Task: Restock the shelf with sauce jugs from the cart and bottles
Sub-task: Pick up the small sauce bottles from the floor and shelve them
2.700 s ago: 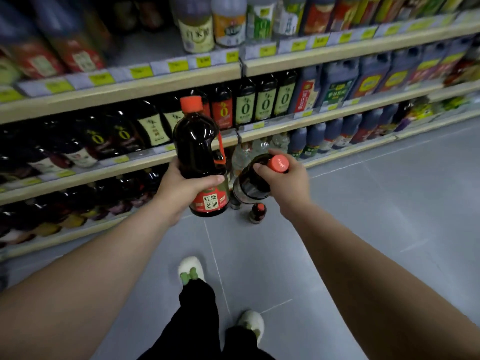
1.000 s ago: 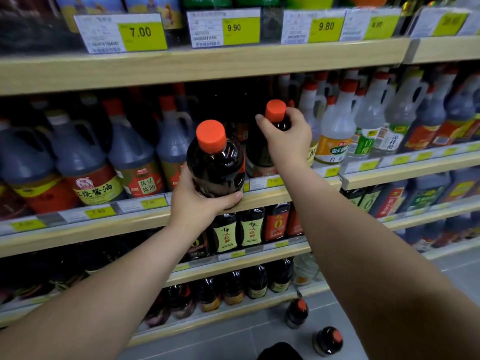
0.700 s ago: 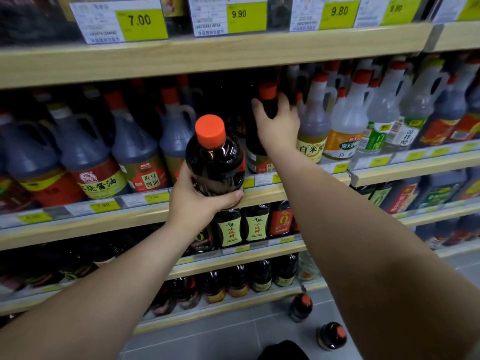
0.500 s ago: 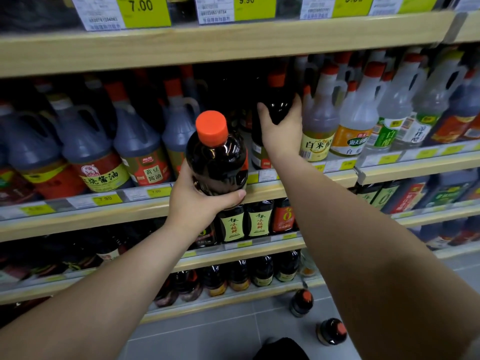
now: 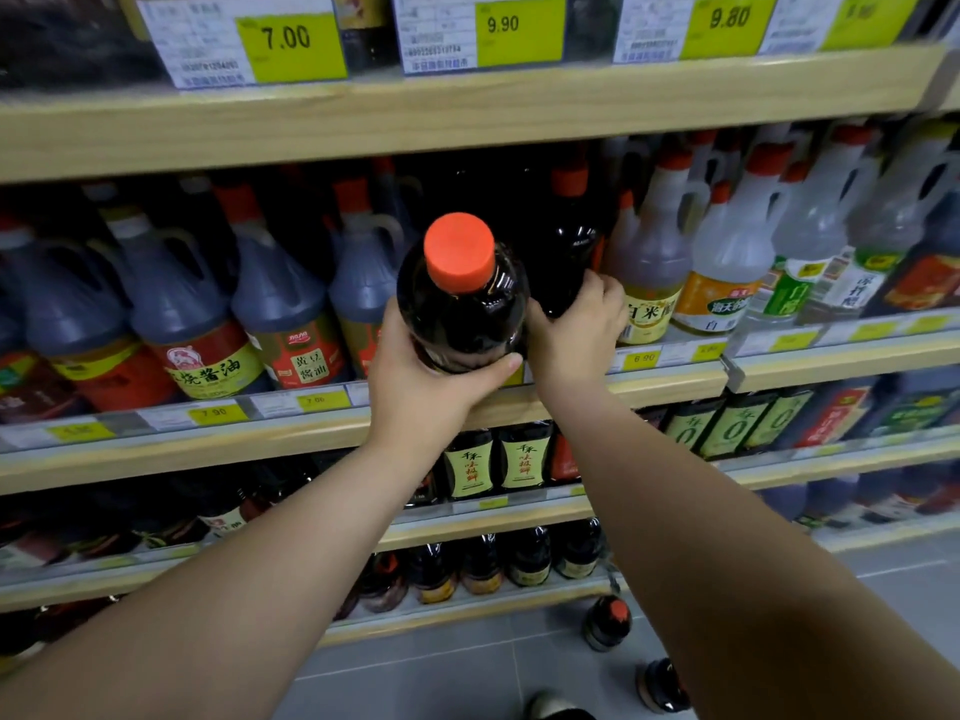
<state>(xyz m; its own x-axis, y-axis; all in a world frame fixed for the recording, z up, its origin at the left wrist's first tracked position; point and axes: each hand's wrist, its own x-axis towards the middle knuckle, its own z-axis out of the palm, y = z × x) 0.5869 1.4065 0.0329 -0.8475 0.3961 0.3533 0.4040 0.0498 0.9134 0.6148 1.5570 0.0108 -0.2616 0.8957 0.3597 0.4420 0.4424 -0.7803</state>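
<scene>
— Wooden shelf (image 5: 519, 407) ahead; what does the left hand (image 5: 415, 392) grip?
— One dark bottle (image 5: 462, 304), fingers wrapped underneath. Just beside it, the right hand (image 5: 576, 330) clasps another bottle (image 5: 566, 252) on the shelf.

Both bare forearms extended forward and upward; the left hand (image 5: 426, 379) was clasped with fingers curled, the right hand (image 5: 574, 324) likewise curled, palm forward.
</scene>
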